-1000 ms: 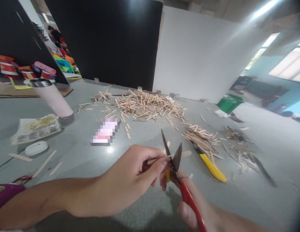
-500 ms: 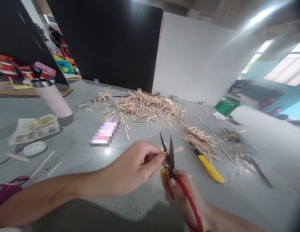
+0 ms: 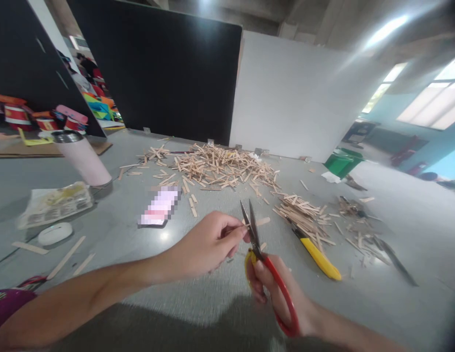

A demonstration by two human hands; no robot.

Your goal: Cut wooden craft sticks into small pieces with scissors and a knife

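I see a grey table [image 3: 209, 203], a craft-stick heap [image 3: 222, 168] at twelve, backed by a black panel [image 3: 157, 73]; left hand [image 3: 205, 244] pinches a stick [image 3: 246, 225], right hand [image 3: 269, 283] grips scissors [image 3: 255, 238].

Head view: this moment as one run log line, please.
left hand: pinching wooden stick | right hand: holding scissors, blades parted near stick | nearby: yellow-handled tool

Left hand [image 3: 209, 247], right hand [image 3: 273, 289] and forearms [image 3: 102, 287] are bare.

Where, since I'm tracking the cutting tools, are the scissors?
In the head view, the scissors are just right of centre in the right hand, blades beside the left hand, left of the yellow-handled tool.
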